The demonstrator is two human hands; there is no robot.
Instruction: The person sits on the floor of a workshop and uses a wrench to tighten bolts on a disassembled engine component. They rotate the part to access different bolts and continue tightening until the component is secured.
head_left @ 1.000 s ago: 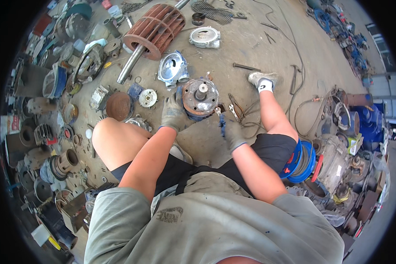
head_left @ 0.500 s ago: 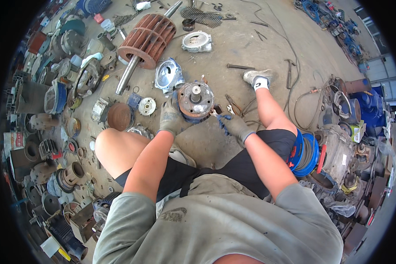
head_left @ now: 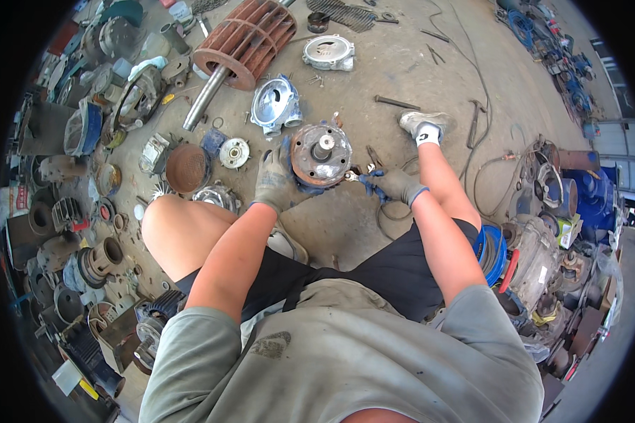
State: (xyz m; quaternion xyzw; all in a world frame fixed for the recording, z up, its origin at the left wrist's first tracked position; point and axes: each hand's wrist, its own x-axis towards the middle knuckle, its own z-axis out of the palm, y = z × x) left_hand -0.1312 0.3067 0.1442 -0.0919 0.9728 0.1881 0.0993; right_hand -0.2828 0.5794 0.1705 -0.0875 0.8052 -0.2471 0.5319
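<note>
A round metal motor part [head_left: 305, 169] stands on the ground in front of me, its flanged top facing up with a short shaft in the middle. My gloved left hand [head_left: 275, 181] is closed around its left side, the fingertips partly hidden behind the rim. On the opposite side, my gloved right hand [head_left: 396, 185] grips a small silver wrench [head_left: 353, 175], whose head meets the part's lower right edge. The handle is mostly hidden by blue-coated fingers. Just beyond that hand lie pliers [head_left: 374, 155]. A blue-and-silver housing [head_left: 275, 102] sits behind the motor part.
A rusty cage-like rotor [head_left: 243, 46] with a long shaft lies at the far left. Ahead are a silver cover [head_left: 329, 51], a long bolt [head_left: 397, 102] and a hammer [head_left: 474, 123]. A cable [head_left: 482, 77] runs along the right. Machine parts crowd both sides.
My right hand has swung forward around the motor part with the wrench, its head staying at the rim. My left hand keeps its hold. The whole view has shifted slightly.
</note>
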